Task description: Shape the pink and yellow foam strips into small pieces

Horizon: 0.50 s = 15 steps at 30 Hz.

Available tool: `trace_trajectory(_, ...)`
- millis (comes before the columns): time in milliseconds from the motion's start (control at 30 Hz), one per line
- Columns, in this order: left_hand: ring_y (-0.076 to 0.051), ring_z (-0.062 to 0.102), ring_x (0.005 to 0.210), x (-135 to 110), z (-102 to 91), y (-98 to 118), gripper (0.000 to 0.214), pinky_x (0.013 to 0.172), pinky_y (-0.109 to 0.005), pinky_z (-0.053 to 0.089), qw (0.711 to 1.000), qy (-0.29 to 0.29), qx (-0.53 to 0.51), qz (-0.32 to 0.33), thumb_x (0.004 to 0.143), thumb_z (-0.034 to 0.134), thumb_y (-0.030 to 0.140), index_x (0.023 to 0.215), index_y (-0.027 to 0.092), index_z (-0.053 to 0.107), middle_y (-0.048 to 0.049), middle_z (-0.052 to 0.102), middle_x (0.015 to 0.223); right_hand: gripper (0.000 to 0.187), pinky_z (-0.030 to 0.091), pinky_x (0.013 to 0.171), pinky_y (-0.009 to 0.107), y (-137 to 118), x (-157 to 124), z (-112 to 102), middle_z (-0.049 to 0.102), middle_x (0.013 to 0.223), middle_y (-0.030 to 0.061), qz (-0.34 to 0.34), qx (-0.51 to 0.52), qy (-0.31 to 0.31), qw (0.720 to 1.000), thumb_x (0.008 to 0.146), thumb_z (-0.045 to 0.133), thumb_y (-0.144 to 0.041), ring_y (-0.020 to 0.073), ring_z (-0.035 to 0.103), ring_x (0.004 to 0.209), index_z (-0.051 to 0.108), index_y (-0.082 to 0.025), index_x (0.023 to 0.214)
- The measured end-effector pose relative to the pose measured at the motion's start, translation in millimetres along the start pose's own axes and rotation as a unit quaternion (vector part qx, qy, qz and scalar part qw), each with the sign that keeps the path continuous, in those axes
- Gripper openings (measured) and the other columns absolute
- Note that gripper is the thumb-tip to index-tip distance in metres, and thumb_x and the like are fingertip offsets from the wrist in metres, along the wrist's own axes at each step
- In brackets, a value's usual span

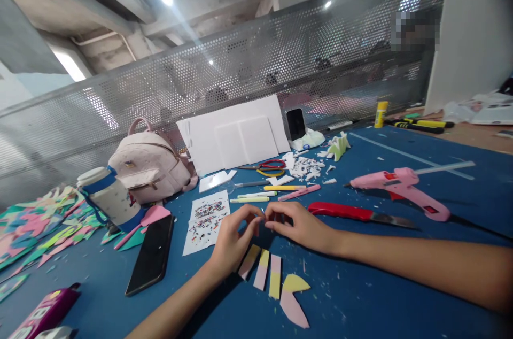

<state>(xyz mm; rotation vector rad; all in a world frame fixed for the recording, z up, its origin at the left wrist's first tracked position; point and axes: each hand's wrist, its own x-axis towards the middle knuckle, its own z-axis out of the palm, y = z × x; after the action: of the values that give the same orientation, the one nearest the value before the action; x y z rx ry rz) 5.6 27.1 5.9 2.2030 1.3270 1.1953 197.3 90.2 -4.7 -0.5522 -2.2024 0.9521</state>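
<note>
Pink-and-yellow strips point(275, 276); just beyond them, my left hand point(235, 233) and right hand point(298, 225) pinch something tiny point(263, 211); what, I cannot tell.

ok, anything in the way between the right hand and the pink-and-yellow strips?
Nothing visible before the rightmost strip: just blue table between it and the right hand. The left hand is close by the leftmost strip, so that one looks tighter.
</note>
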Motion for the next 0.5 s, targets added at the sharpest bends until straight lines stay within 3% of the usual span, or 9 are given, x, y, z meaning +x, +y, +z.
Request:
trace_trajectory(167, -0.016, 0.064, 0.071, 7, -16.5, -7, 0.013, 0.071, -0.025, 0.046, 0.999, 0.027, 0.023, 0.003, 0.097, 0.050, 0.020, 0.094, 0.019, 0.063, -0.0009, 0.066, 0.076, 0.012, 0.040, 0.062, 0.024, 2, 2, -1, 0.062, 0.079, 0.0004, 0.013, 0.028, 0.024, 0.999, 0.095, 0.057, -0.027, 0.0142, 0.055, 0.070, 0.062, -0.019, 0.089)
trace_trajectory(300, -0.018, 0.065, 0.077, 14, -35.2, -26, 0.013, 0.074, -0.027, 0.046, 0.997, 0.056, 0.051, -0.013, 0.097, 0.050, 0.022, 0.098, 0.019, 0.062, -0.0031, 0.069, 0.082, 0.016, 0.043, 0.058, 0.023, 6, 4, -1, 0.060, 0.077, 0.0001, 0.039, 0.079, 0.041, 0.995, 0.095, 0.056, -0.032, 0.0137, 0.056, 0.066, 0.058, -0.018, 0.087)
trace_trajectory(500, -0.020, 0.069, 0.081, 18, -47.5, -55, 0.013, 0.076, -0.029, 0.049, 0.996, -0.039, 0.066, -0.042, 0.091, 0.056, 0.019, 0.096, 0.021, 0.067, -0.0031, 0.074, 0.086, 0.018, 0.044, 0.057, 0.023, 7, 3, -1, 0.058, 0.077, -0.0001, 0.052, 0.112, 0.053, 0.991, 0.095, 0.057, -0.035, 0.0128, 0.055, 0.064, 0.057, -0.018, 0.087)
